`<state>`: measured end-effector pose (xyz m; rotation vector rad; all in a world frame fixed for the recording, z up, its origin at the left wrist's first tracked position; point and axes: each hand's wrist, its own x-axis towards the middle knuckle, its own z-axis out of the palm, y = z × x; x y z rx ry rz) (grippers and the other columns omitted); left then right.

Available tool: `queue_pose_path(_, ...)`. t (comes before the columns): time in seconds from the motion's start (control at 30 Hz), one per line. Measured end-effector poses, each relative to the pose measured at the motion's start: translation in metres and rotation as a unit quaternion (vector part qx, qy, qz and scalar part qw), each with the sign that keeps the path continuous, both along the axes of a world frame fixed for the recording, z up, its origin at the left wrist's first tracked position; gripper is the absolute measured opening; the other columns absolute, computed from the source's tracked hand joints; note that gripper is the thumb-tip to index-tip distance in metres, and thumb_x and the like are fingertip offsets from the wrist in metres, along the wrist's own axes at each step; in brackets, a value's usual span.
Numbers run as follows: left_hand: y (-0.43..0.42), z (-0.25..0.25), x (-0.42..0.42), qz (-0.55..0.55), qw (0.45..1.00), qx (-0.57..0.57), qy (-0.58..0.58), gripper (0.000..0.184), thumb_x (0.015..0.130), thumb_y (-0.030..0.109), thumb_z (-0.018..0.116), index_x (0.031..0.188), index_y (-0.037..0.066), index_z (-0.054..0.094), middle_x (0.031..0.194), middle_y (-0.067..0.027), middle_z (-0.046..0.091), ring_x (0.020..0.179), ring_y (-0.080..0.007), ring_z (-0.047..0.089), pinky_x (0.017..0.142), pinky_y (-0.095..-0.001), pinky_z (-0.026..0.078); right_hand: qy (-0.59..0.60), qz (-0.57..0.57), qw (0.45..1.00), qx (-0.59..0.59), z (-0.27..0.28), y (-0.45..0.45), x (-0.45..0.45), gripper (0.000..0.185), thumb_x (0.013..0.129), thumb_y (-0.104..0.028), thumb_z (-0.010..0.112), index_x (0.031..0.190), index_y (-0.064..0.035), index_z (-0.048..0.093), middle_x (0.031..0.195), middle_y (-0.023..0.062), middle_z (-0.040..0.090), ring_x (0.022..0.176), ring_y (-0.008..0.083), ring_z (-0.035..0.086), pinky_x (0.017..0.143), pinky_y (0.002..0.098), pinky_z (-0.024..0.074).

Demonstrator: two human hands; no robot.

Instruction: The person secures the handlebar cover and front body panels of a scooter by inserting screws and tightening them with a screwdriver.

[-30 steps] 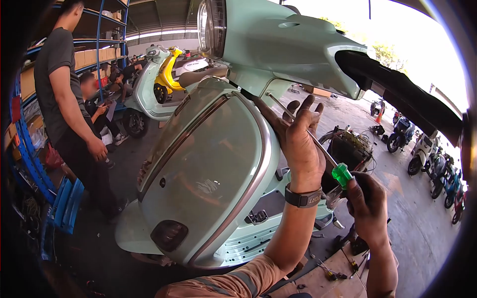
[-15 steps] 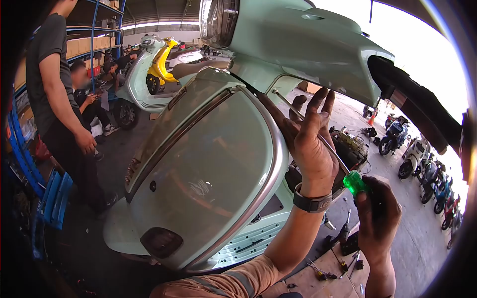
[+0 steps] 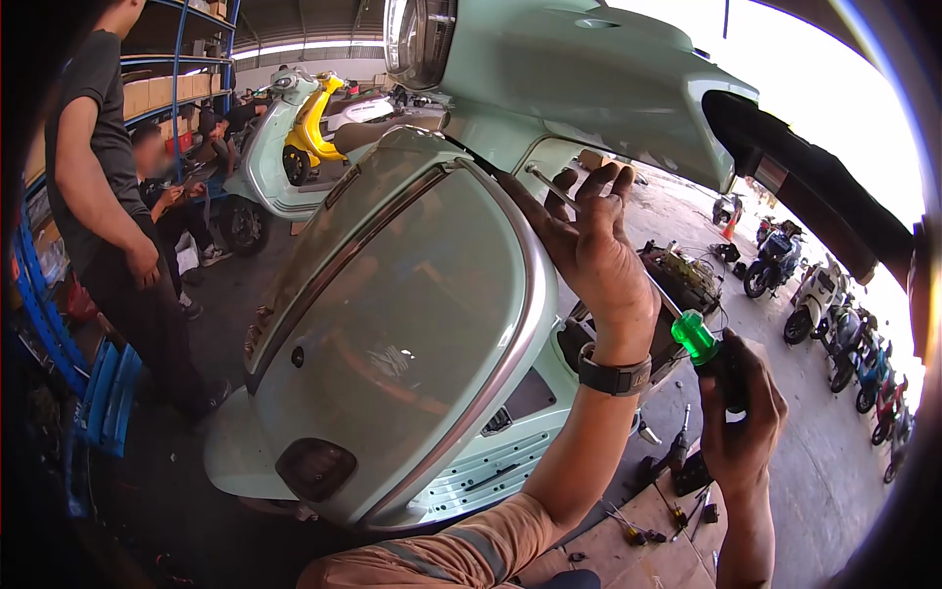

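Observation:
A pale green scooter [image 3: 412, 294] fills the middle of the head view, its big curved panel edged with a metal trim. My left hand [image 3: 608, 270], with a watch [image 3: 614, 375] on its wrist, has its fingers spread and rests against the panel's upper right edge. My right hand [image 3: 743, 407] is closed around the handle of a screwdriver [image 3: 696, 338], whose collar is clear green. The shaft slants up and left past my left palm, partly hidden by it. Its tip reaches the recess under the handlebar cover [image 3: 589, 79]; what it touches there is too small to tell.
Several hand tools [image 3: 653, 525] and a power drill [image 3: 679, 442] lie on cardboard [image 3: 628, 555] below my right hand. A person [image 3: 93, 187] stands at left by blue shelving [image 3: 182, 88], others sit behind. Parked motorbikes [image 3: 834, 324] line the right; a yellow scooter [image 3: 319, 128] stands behind.
The view has shifted slightly. My right hand and the screwdriver keep nearly the same place, and my left hand's fingers have bent a little more around the shaft.

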<state>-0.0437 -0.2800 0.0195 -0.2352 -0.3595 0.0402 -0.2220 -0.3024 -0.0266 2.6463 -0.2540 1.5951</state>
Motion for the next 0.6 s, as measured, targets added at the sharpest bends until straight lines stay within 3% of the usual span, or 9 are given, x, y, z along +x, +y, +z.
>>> queue_pose_path(0.07, 0.002, -0.004, 0.002, 0.038, 0.996, 0.082, -0.012, 0.098, 0.075, 0.001, 0.057, 0.158, 0.016, 0.007, 0.123, -0.0180, 0.039, 0.106, -0.0263, 0.057, 0.099, -0.0490, 0.048, 0.015, 0.004, 0.998, 0.057, 0.000, -0.004, 0.002, 0.027, 0.094, -0.015, 0.062, 0.117, -0.0012, 0.056, 0.080, 0.0106, 0.064, 0.057, 0.0143, 0.057, 0.055, 0.0259, 0.0474)
queue_pose_path(0.1, 0.005, -0.005, 0.002, 0.052, 0.992, 0.112, -0.021, 0.097, 0.076, 0.001, 0.057, 0.158, 0.016, 0.007, 0.123, -0.0186, 0.039, 0.108, -0.0256, 0.056, 0.098, -0.0471, 0.049, 0.020, 0.058, 0.956, 0.287, 0.006, 0.001, 0.003, 0.029, 0.099, -0.022, 0.053, 0.119, -0.0015, 0.055, 0.078, 0.0091, 0.061, 0.055, 0.0128, 0.053, 0.051, 0.0243, 0.0425)
queue_pose_path(0.17, 0.006, -0.007, 0.001, 0.058, 0.990, 0.123, -0.023, 0.097, 0.076, 0.001, 0.057, 0.158, 0.015, 0.007, 0.123, -0.0179, 0.040, 0.112, -0.0259, 0.053, 0.098, -0.0472, 0.049, 0.051, 0.187, 0.779, 0.597, 0.010, -0.011, 0.003, 0.034, 0.106, -0.031, 0.036, 0.124, -0.0064, 0.052, 0.076, 0.0067, 0.057, 0.049, 0.0107, 0.045, 0.043, 0.0203, 0.0297)
queue_pose_path(0.27, 0.001, -0.012, 0.003, 0.071, 0.990, 0.114, -0.039, 0.097, 0.074, -0.001, 0.056, 0.158, 0.015, 0.008, 0.122, -0.0172, 0.040, 0.119, -0.0273, 0.047, 0.101, -0.0494, 0.047, 0.061, 0.234, 0.701, 0.671, 0.008, -0.030, 0.001, 0.035, 0.105, -0.034, 0.037, 0.122, -0.0070, 0.051, 0.079, 0.0074, 0.056, 0.052, 0.0122, 0.047, 0.043, 0.0219, 0.0315)
queue_pose_path(0.33, -0.003, -0.014, 0.005, 0.082, 0.991, 0.092, -0.054, 0.098, 0.074, -0.002, 0.056, 0.158, 0.015, 0.008, 0.122, -0.0172, 0.039, 0.122, -0.0283, 0.044, 0.103, -0.0516, 0.045, 0.032, 0.254, 0.721, 0.644, -0.001, -0.023, 0.002, 0.030, 0.103, -0.027, 0.047, 0.121, -0.0042, 0.050, 0.087, 0.0075, 0.057, 0.063, 0.0106, 0.052, 0.051, 0.0231, 0.0394)
queue_pose_path(0.37, -0.003, -0.014, 0.005, 0.057, 0.995, 0.039, -0.072, 0.099, 0.073, -0.002, 0.055, 0.158, 0.015, 0.007, 0.124, -0.0177, 0.038, 0.123, -0.0294, 0.044, 0.105, -0.0545, 0.042, 0.007, 0.209, 0.874, 0.438, -0.009, -0.021, 0.007, 0.028, 0.099, -0.022, 0.055, 0.118, -0.0032, 0.050, 0.088, 0.0086, 0.060, 0.068, 0.0116, 0.055, 0.057, 0.0250, 0.0436)
queue_pose_path(0.4, -0.003, -0.015, 0.004, 0.029, 0.996, -0.013, -0.089, 0.100, 0.072, -0.003, 0.055, 0.158, 0.016, 0.006, 0.125, -0.0182, 0.037, 0.124, -0.0304, 0.043, 0.107, -0.0573, 0.039, -0.019, 0.147, 0.968, 0.203, -0.012, -0.018, 0.011, 0.028, 0.095, -0.017, 0.063, 0.116, -0.0022, 0.051, 0.089, 0.0097, 0.063, 0.072, 0.0125, 0.059, 0.062, 0.0268, 0.0478)
queue_pose_path(0.47, -0.002, -0.015, 0.005, 0.015, 0.993, -0.039, -0.107, 0.103, 0.070, -0.003, 0.055, 0.158, 0.019, 0.006, 0.128, -0.0182, 0.036, 0.128, -0.0330, 0.041, 0.110, -0.0611, 0.033, -0.006, 0.065, 0.983, 0.174, -0.008, -0.011, 0.006, 0.032, 0.088, -0.008, 0.069, 0.115, 0.0012, 0.054, 0.089, 0.0104, 0.064, 0.075, 0.0118, 0.059, 0.069, 0.0273, 0.0489)
queue_pose_path(0.6, 0.000, -0.016, 0.002, -0.021, 0.992, -0.056, -0.108, 0.106, 0.069, -0.004, 0.056, 0.158, 0.026, 0.007, 0.133, -0.0188, 0.031, 0.132, -0.0346, 0.040, 0.111, -0.0622, 0.032, -0.016, 0.078, 0.989, 0.129, -0.003, -0.015, 0.004, 0.032, 0.094, -0.020, 0.064, 0.114, 0.0037, 0.060, 0.087, 0.0121, 0.066, 0.067, 0.0105, 0.059, 0.062, 0.0259, 0.0482)
